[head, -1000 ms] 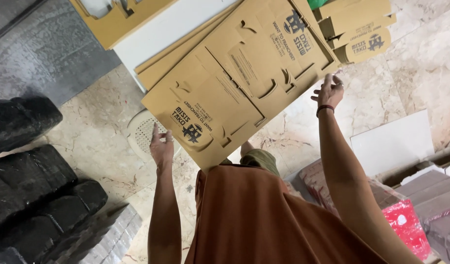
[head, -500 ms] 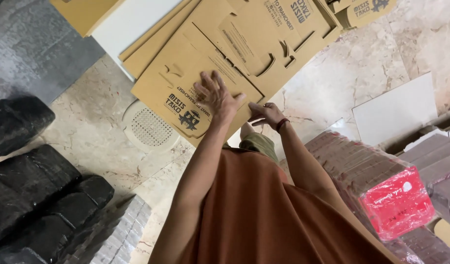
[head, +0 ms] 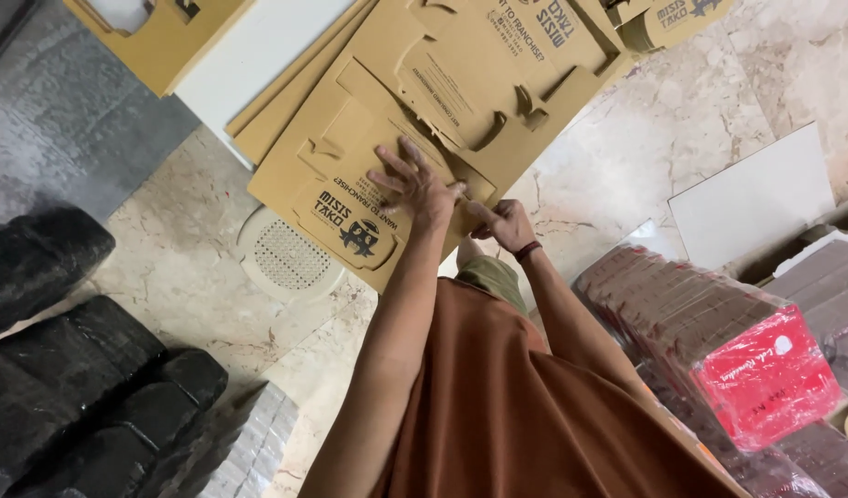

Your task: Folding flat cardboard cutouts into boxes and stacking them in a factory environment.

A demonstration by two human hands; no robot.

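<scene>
A flat die-cut brown cardboard box blank [head: 350,166] with printed flaps lies on the marble floor, on top of a pile of similar blanks. My left hand [head: 415,184] rests on it with fingers spread, pressing a panel down. My right hand [head: 502,221] is just beside it at the blank's near edge, fingers curled on a small flap; a dark band circles its wrist. My brown garment fills the lower middle of the view.
More cardboard blanks [head: 525,55] and a white board [head: 258,51] lie beyond. A round white floor drain [head: 286,254], black wrapped bundles [head: 64,369], a white sheet [head: 751,198] and a wrapped stack of red-ended packs [head: 719,341] surround me.
Both hands came in from the outer edges of the blank to its near middle. The left hand now presses flat and the right pinches a flap. The view shifted slightly.
</scene>
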